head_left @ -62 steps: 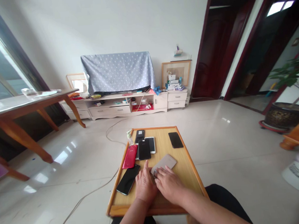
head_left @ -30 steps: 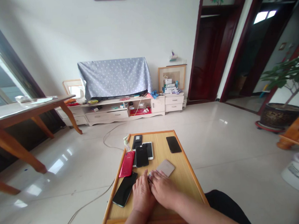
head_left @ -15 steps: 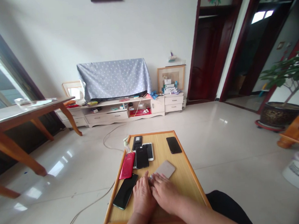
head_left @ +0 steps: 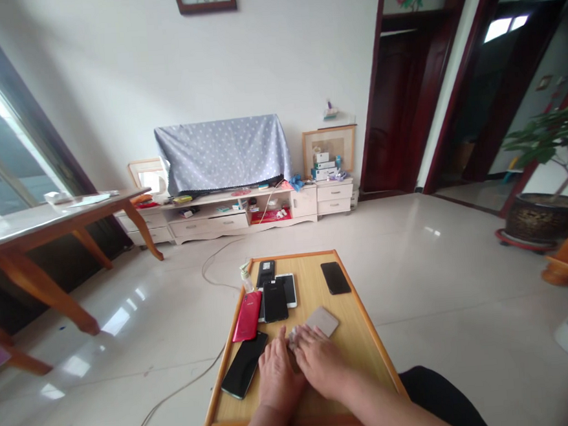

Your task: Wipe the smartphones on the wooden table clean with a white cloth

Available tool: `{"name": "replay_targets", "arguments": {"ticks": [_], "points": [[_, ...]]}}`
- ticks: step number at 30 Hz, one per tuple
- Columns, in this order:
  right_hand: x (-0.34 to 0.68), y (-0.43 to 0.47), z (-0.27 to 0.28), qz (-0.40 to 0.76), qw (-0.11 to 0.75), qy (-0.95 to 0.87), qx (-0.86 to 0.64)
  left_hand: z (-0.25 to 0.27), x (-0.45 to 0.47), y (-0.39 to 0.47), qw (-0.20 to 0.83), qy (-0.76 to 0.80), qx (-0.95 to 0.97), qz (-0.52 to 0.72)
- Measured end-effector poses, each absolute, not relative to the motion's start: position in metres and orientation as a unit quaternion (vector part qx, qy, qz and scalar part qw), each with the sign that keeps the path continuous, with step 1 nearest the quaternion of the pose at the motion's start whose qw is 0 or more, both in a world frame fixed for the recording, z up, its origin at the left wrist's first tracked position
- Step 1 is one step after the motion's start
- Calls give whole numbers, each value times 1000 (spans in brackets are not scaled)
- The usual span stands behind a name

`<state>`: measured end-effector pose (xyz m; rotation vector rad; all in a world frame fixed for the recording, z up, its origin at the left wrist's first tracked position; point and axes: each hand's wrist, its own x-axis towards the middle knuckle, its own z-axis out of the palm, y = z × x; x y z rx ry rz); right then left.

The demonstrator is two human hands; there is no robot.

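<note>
On a small wooden table lies a pale pinkish-gold phone (head_left: 323, 321), back side up and slanted; both hands cover its near end. My left hand (head_left: 278, 372) grips that end from the left, fingers together and thumb side toward the other hand. Pressed over the phone, my right hand (head_left: 319, 361) has a small crumpled greyish cloth (head_left: 291, 337) under its fingertips, mostly hidden. Left of the hands are a black phone (head_left: 245, 366) and a red phone (head_left: 248, 315). Beyond them a black phone (head_left: 274, 300) overlaps a white-framed phone (head_left: 289, 289).
A clear pump bottle (head_left: 246, 280) stands at the table's far left, beside another dark phone (head_left: 265, 273). One more black phone (head_left: 335, 278) lies far right. The wooden table (head_left: 323, 424) has a raised rim. A cable (head_left: 179, 384) crosses the floor.
The view has shifted slightly, so everything sits a little further right and lower. My right hand and the cloth have moved slightly over the phone; my left hand stays at its end.
</note>
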<state>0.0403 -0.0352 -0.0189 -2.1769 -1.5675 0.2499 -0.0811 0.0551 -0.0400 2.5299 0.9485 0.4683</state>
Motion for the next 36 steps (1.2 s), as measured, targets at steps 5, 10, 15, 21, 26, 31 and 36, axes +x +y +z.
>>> {"name": "replay_targets", "arguments": {"ticks": [5, 10, 15, 21, 26, 31, 36], "points": [[89, -34, -11, 70, 207, -475, -853, -36, -78, 51, 184, 352, 903, 167], [48, -49, -16, 80, 214, -542, -809, -41, -80, 54, 166, 345, 909, 161], [40, -64, -21, 84, 231, -571, -783, -40, -81, 55, 163, 346, 912, 147], [81, -68, -17, 62, 202, -475, -855, -35, -79, 52, 167, 346, 910, 154], [43, -84, -25, 69, 239, -575, -779, -37, -80, 54, 172, 341, 912, 152], [63, -82, -24, 48, 236, -540, -807, -33, -79, 52, 163, 345, 911, 155], [65, -77, -17, 44, 232, -527, -817, -32, -78, 51, 156, 347, 912, 153]]}}
